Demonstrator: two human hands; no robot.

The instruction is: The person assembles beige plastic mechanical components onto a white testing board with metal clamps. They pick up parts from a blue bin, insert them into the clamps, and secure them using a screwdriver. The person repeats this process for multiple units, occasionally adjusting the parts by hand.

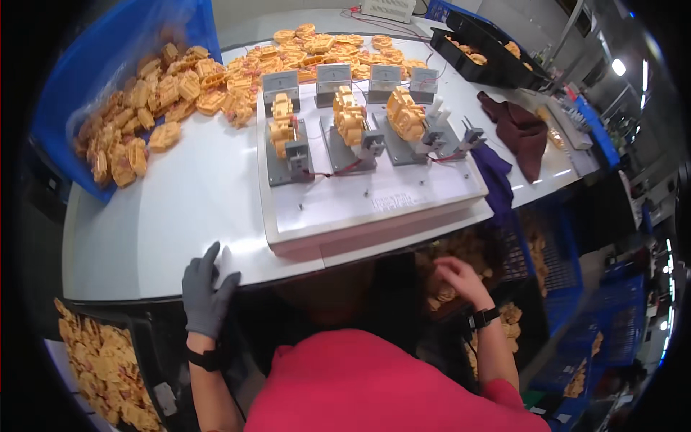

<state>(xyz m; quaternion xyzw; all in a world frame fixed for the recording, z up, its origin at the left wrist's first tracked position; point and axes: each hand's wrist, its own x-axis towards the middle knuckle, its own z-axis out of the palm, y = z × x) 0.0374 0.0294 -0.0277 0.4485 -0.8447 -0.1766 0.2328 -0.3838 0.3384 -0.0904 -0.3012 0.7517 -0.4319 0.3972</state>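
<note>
My left hand, in a grey glove, rests flat on the near edge of the white table, fingers spread, holding nothing. My bare right hand reaches down below the table edge into a dark bin of orange plastic parts; its fingers curl among the parts, and whether it grips one I cannot tell. On the table stands a white test board with three orange parts clamped in metal fixtures and small meters behind them.
A heap of orange parts spills from a blue bag at the far left. More lie at the back. A black tray sits far right, a brown cloth beside it. A bin of parts stands lower left. Blue crates stand right.
</note>
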